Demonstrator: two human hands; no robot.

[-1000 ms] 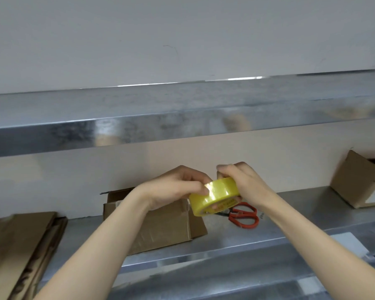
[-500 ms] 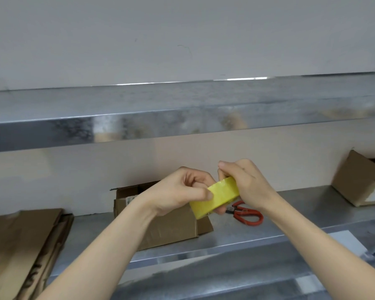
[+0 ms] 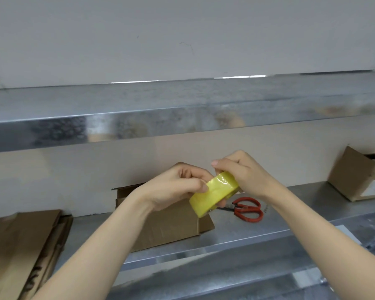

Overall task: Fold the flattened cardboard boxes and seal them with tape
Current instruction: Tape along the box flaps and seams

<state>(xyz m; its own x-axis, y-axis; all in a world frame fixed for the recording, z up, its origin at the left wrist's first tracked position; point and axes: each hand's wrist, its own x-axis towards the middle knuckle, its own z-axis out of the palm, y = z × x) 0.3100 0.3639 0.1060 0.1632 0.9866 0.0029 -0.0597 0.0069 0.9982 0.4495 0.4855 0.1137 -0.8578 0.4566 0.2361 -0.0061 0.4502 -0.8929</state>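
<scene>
Holding the tape roll [image 3: 214, 193] above the shelf [image 3: 236, 232], the left hand [image 3: 178, 187] grips its lower side and the right hand [image 3: 243, 172] pinches its top, probably seeking the tape end. One box [image 3: 171, 226] stands folded, apparently unsealed; flat cardboard [image 3: 20, 245] lies unfolded at the left.

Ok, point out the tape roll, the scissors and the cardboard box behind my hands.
tape roll [image 3: 214, 192], head view, on its yellow outer band.
scissors [image 3: 248, 210], head view, where the red handles meet.
cardboard box [image 3: 171, 226], head view, on its front face.
</scene>
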